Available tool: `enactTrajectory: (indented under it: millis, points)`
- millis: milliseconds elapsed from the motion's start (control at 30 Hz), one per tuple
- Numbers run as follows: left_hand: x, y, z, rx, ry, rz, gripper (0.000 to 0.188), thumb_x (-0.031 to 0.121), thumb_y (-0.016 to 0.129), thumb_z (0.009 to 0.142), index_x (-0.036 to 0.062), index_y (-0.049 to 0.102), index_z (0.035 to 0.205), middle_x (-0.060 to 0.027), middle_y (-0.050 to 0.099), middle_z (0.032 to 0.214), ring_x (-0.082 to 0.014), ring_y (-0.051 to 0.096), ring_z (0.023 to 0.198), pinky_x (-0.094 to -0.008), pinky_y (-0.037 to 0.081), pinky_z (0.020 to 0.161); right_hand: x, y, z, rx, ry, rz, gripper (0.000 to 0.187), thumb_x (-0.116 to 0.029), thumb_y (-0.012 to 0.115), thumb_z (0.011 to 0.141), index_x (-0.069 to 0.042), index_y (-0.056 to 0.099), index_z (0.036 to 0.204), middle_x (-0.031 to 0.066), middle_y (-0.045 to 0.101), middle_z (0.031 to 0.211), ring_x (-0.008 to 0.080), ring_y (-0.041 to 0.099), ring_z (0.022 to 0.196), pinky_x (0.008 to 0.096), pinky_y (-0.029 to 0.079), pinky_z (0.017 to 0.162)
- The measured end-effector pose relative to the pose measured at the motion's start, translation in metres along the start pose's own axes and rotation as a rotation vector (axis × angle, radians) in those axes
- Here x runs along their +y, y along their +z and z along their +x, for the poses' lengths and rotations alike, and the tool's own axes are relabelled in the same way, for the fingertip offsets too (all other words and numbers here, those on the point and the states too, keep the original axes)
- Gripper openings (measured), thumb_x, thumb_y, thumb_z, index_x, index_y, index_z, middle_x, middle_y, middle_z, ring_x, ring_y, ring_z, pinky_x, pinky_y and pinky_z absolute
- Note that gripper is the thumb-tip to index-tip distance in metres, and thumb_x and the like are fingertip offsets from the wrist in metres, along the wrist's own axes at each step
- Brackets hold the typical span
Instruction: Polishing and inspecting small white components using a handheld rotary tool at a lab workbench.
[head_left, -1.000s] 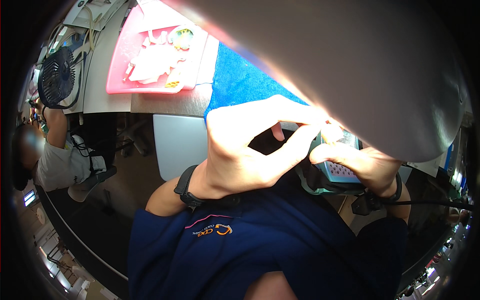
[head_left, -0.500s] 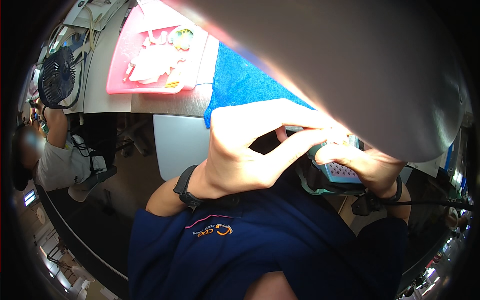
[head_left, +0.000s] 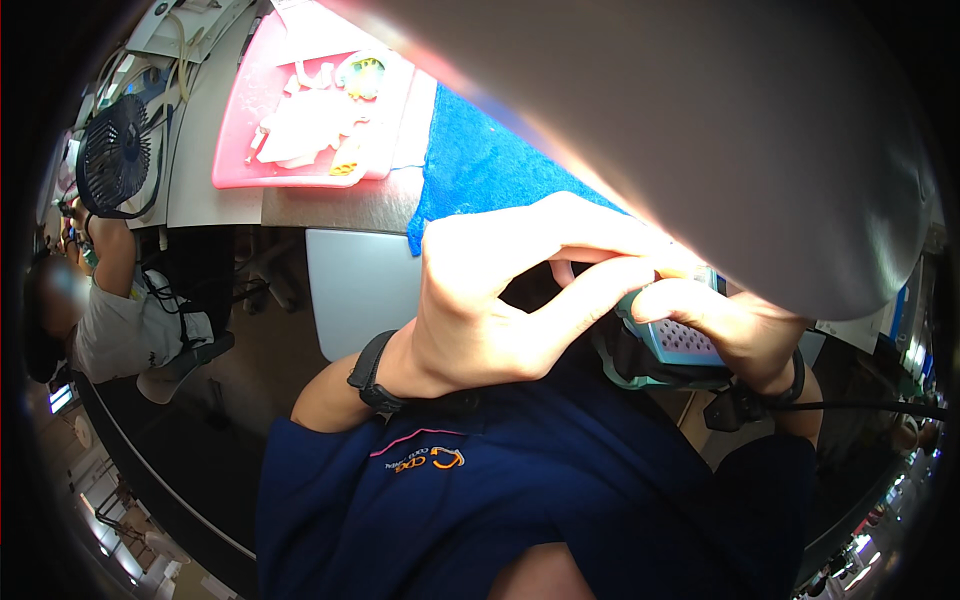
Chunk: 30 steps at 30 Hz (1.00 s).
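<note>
My left hand (head_left: 490, 300) is closed, its thumb and fingertips pinched together beside my right thumb. My right hand (head_left: 730, 325) is also closed, with the thumb bent in toward the left fingertips. Between the two sets of fingers, whatever they hold is too small or too hidden to make out. A grey lamp hood (head_left: 740, 130) covers much of the upper right and hides part of the right fingers. Just below the hands is a light-blue device with a perforated panel (head_left: 685, 340). A blue towel (head_left: 490, 150) lies on the bench behind the left hand.
A pink tray (head_left: 235, 150) with several pale and coloured pieces stands on the bench at the upper left. A white panel (head_left: 360, 285) juts out below it. Farther left are a black fan (head_left: 115, 155) and a seated person (head_left: 130, 325). A black cable (head_left: 870, 406) runs from my right wrist.
Both hands stay in nearly the same place. The left fingertips and right thumb have shifted slightly, and a little more of the light-blue device shows beside them.
</note>
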<state>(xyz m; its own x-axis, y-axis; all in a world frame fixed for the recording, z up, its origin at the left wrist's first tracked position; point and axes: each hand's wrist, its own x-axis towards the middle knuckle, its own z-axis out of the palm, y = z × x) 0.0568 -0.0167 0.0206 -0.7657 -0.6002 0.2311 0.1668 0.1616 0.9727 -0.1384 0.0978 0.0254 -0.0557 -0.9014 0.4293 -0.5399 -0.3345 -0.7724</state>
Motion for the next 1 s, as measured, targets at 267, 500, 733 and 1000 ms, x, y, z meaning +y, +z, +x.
enactTrajectory:
  millis: [267,500,733,1000]
  points:
    - [0.0,0.001,-0.001,0.011,0.0,-0.003,0.009,-0.002,0.078,0.08,-0.0005,0.074,0.088,-0.0066,0.071,0.079,-0.0155,0.066,0.066,-0.0286,0.049,0.06,-0.005,0.0,0.006,-0.018,0.019,0.099,0.027,-0.008,0.088,0.077,0.002,0.077,0.099,0.0104,0.078,0.094,0.0221,0.075,0.084,0.0307,0.061,0.072]
    - [0.0,-0.002,-0.001,0.016,0.0,0.0,0.009,-0.003,0.079,0.08,-0.0004,0.074,0.087,-0.0065,0.071,0.078,-0.0157,0.066,0.066,-0.0289,0.049,0.06,0.003,-0.012,0.002,-0.178,-0.106,-0.16,0.026,-0.015,0.087,0.08,0.0,0.078,0.099,0.0083,0.078,0.093,0.0227,0.076,0.081,0.0302,0.061,0.068]
    - [-0.001,-0.001,-0.001,0.029,0.0,-0.003,0.009,-0.003,0.079,0.079,-0.0004,0.073,0.087,-0.0065,0.071,0.078,-0.0159,0.066,0.066,-0.0292,0.049,0.06,0.006,-0.018,-0.012,-0.158,0.105,-0.162,0.022,0.0,0.084,0.075,0.003,0.077,0.096,0.0098,0.077,0.091,0.018,0.073,0.081,0.0309,0.058,0.073]
    - [-0.002,0.0,-0.002,0.039,0.004,-0.005,0.009,-0.003,0.079,0.079,-0.0003,0.073,0.086,-0.0063,0.07,0.077,-0.0162,0.066,0.065,-0.0295,0.049,0.059,0.009,-0.013,-0.015,-0.045,0.22,-0.024,0.028,-0.014,0.09,0.074,-0.001,0.078,0.096,0.0079,0.078,0.09,0.02,0.075,0.078,0.0292,0.059,0.068]
